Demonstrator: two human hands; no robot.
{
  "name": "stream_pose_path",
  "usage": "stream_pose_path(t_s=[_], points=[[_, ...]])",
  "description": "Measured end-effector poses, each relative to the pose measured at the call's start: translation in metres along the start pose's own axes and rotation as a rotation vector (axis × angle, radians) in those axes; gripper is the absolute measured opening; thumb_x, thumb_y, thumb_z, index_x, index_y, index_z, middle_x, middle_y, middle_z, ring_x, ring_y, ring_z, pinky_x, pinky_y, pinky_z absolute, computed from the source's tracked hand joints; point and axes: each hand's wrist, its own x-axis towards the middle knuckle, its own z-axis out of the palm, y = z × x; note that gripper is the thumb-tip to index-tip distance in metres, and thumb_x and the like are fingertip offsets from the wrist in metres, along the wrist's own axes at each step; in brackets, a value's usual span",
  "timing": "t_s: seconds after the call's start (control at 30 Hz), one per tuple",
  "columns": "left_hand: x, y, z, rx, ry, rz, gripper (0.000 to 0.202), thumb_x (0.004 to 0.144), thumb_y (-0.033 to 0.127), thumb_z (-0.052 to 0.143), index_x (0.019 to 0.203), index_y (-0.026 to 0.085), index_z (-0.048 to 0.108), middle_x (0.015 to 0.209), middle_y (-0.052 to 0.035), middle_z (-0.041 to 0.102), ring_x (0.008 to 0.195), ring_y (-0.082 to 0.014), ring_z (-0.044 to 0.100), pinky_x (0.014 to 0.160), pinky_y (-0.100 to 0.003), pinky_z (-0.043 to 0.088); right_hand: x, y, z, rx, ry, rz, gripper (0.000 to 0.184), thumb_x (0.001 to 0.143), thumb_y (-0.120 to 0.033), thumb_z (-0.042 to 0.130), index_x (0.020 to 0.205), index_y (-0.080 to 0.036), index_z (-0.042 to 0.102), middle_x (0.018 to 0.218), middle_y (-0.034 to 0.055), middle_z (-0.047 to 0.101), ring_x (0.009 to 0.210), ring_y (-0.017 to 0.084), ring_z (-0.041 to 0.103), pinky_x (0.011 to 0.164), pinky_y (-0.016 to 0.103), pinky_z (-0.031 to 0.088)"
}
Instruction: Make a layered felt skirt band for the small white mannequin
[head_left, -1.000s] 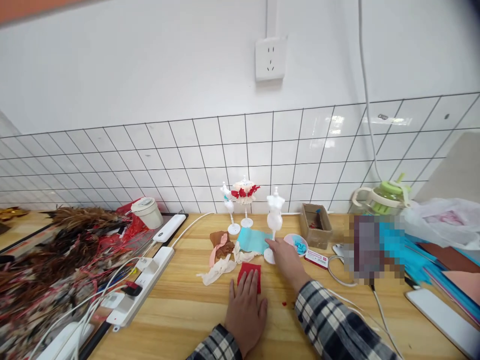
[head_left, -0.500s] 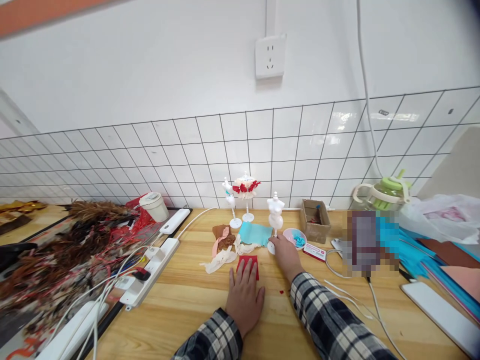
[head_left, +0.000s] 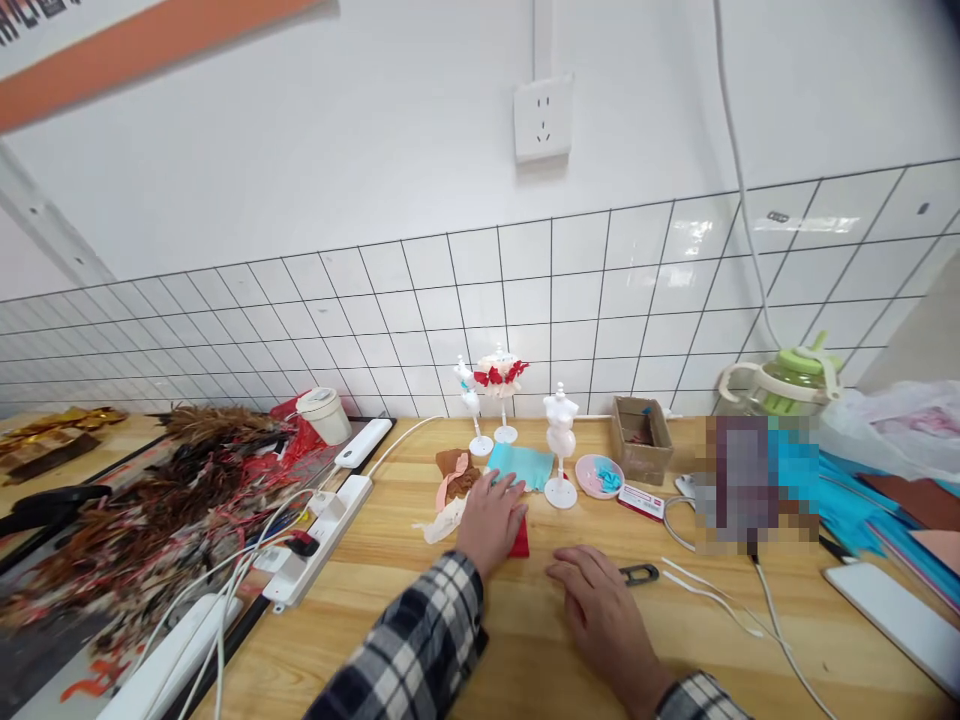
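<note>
My left hand (head_left: 491, 520) reaches over a red cloth piece (head_left: 520, 540). Its slightly spread fingers are at the lower edge of a light blue fabric strip (head_left: 521, 465); whether they touch it I cannot tell. Low over the table, my right hand (head_left: 604, 610) has its fingers stretched out. A dark looped handle (head_left: 641, 574) shows beside it, the rest hidden. A bare white mini dress form (head_left: 561, 435) stands upright beyond both hands. Behind it are another dress form (head_left: 471, 405) and one with cream and red ruffles (head_left: 501, 375).
Brown and cream fabric scraps (head_left: 454, 480) lie left of the blue strip. To the right are a pink dish (head_left: 581, 477) with blue bits, a cardboard box (head_left: 641, 450) and loose white cables (head_left: 712, 597). A power strip (head_left: 319, 545) runs along the left side.
My right hand has left the dress form's base and moved back toward me, where the dark handle now shows. My left hand has slid forward from the red cloth toward the blue strip.
</note>
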Motion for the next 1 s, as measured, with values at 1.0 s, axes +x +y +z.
stream_pose_path(t_s=[1.0], points=[[-0.083,-0.001,0.013,0.058,-0.154,0.114,0.062,0.091,0.04,0.045,0.148,0.03,0.021,0.149,-0.0013,0.037,0.133,-0.0257,0.038,0.107,-0.047,0.036,-0.057,0.166,-0.188,-0.292,0.133,0.571,0.033,0.082,-0.045,0.05,0.098,-0.024,0.071,0.093,0.0099,0.071,0.078,0.026,0.067,0.069,0.037,0.052]])
